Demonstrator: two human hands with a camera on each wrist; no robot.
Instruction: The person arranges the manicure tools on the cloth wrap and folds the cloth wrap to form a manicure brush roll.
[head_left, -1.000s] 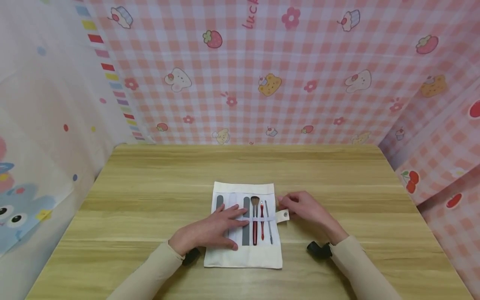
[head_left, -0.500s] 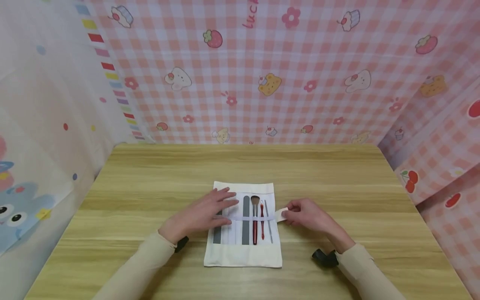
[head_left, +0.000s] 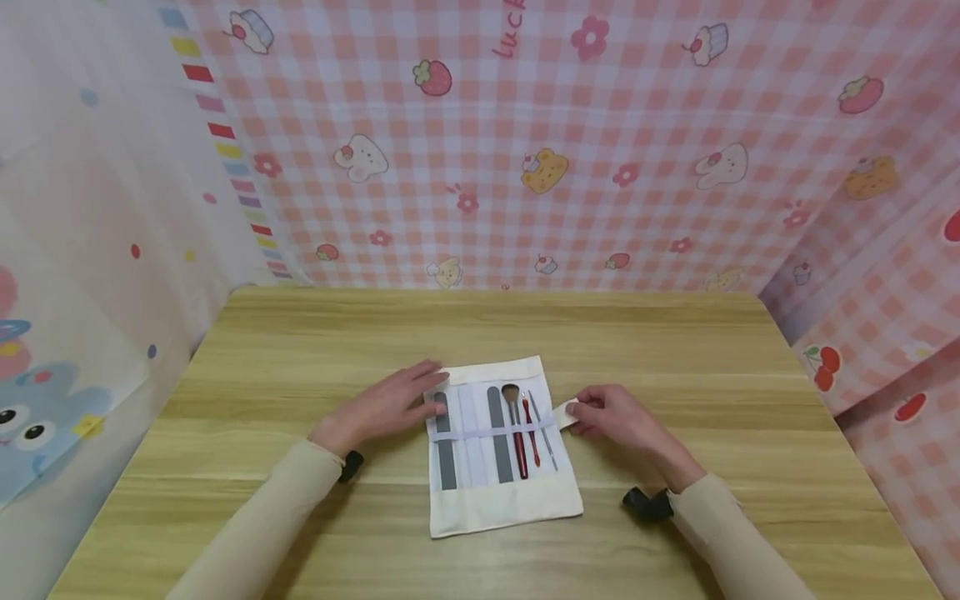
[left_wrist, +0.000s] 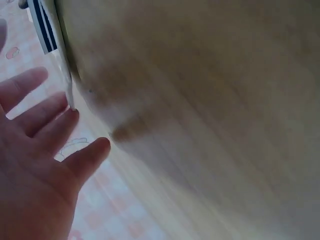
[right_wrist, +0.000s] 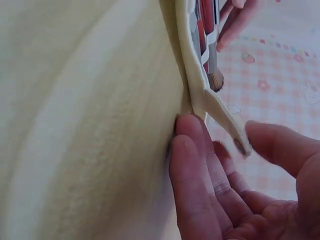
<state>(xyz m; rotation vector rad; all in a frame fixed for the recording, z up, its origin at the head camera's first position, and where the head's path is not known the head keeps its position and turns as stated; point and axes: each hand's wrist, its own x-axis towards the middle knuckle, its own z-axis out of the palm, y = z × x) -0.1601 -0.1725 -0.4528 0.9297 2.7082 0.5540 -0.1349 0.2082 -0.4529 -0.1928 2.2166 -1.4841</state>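
Observation:
A cream fabric tool roll (head_left: 506,507) lies unfolded on the table, slightly turned. Under its white elastic band (head_left: 474,434) sit two grey flat files (head_left: 447,457), a brush (head_left: 520,442) with a dark red handle, a thin red tool (head_left: 532,433) and a slim silver one (head_left: 547,435). My right hand (head_left: 618,421) pinches the short snap tab (head_left: 566,414) on the roll's right side; its thumb meets the tab's end in the right wrist view. At the roll's upper left edge, my left hand (head_left: 386,406) has its fingers loosely extended, fingertips overlapping the fabric.
The wooden table (head_left: 315,325) reaches back to a pink checked cloth (head_left: 495,125) hanging behind it. More printed cloth hangs at both sides. Black wrist-camera mounts (head_left: 648,505) stick out by each sleeve.
My left hand has left the roll's middle for its upper left edge. My right hand has taken hold of the snap tab, and the roll has turned slightly counterclockwise.

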